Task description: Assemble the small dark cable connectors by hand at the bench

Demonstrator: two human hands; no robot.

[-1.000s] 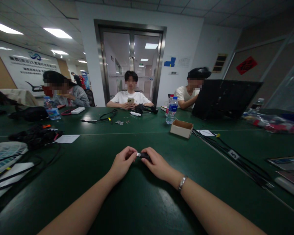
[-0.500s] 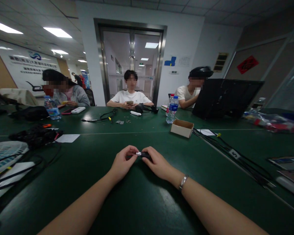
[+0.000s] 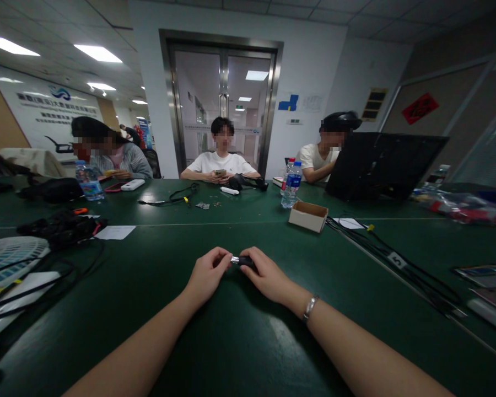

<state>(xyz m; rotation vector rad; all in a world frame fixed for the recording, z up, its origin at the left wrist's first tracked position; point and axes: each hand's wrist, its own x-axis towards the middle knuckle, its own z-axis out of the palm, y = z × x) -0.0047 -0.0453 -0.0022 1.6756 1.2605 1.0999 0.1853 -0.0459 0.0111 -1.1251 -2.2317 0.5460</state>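
A small black object with a shiny metal end (image 3: 244,261), its exact kind too small to make out, lies level between my hands just over the green table (image 3: 248,342). My right hand (image 3: 267,275) is closed around the black part, thumb and fingers wrapping it from the right. At the metal end, my left hand (image 3: 206,275) is closed in a pinch, thumb and fingertips together. Whether something tiny sits in that pinch is hidden by the fingers. A metal bracelet (image 3: 310,307) circles my right wrist.
Beyond my hands stand a small open cardboard box (image 3: 308,218) and plastic bottles (image 3: 291,186). Black cables (image 3: 397,262) run along the right. A white basket (image 3: 16,256) and tangled black gear (image 3: 60,229) lie left. Several people sit across, one holding a phone (image 3: 220,172).
Both hands stay on the small black object in nearly the same place. My left fingertips have closed slightly at the metal end. The view has shifted a little.
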